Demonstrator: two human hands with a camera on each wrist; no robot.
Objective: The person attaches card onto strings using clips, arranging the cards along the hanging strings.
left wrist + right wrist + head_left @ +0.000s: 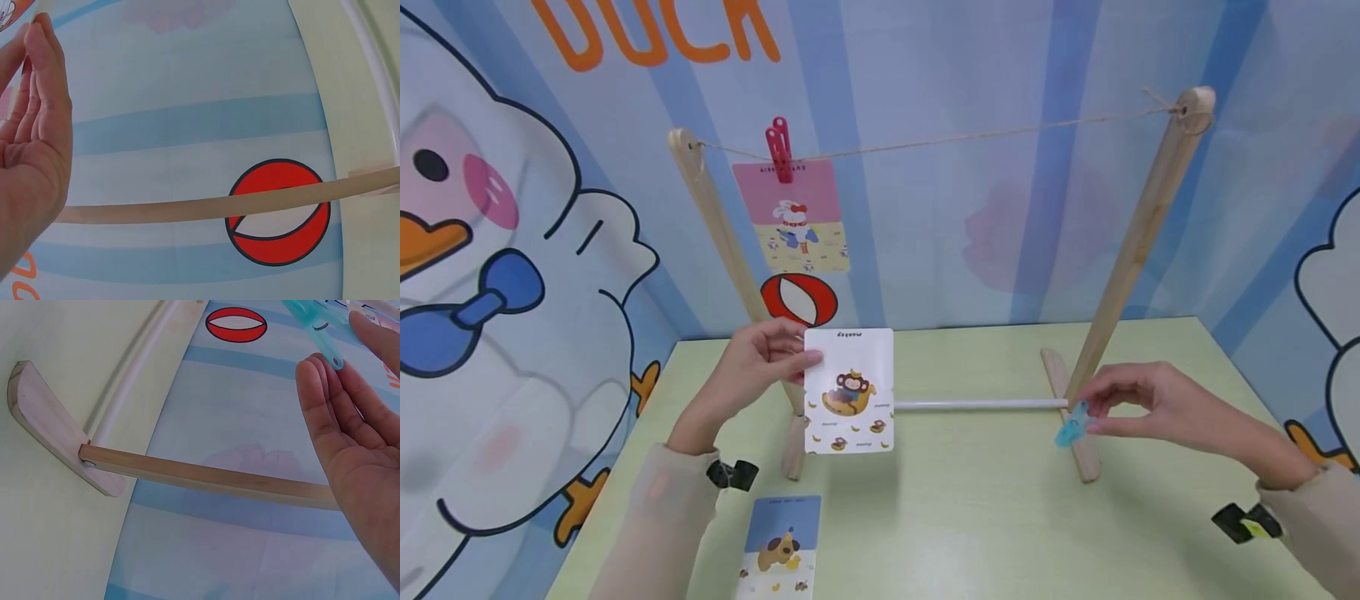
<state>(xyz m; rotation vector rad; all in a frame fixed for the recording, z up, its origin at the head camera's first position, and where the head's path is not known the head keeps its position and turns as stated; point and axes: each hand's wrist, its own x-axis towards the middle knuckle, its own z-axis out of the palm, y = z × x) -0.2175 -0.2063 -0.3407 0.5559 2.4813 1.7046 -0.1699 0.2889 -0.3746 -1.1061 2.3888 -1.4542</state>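
Note:
My left hand [756, 367] pinches the left edge of a white monkey card [848, 392], which is upright above the table. On the right, my right hand [1138, 404] pinches a light blue clothespin [1072, 423] between thumb and fingers; the right wrist view shows the same clothespin [319, 331] at the fingertips. Behind my left hand, a pink and yellow rabbit card [793, 217] hangs from the string [962, 137], held by a red clothespin [780, 150]. A blue and white dog card [780, 550] lies on the table below my left wrist.
Two wooden posts, the left post [715, 217] and the right post [1142, 242], carry the string. A white rod [977, 405] joins their feet low over the pale green table [970, 517]. A printed duck backdrop [917, 233] stands close behind.

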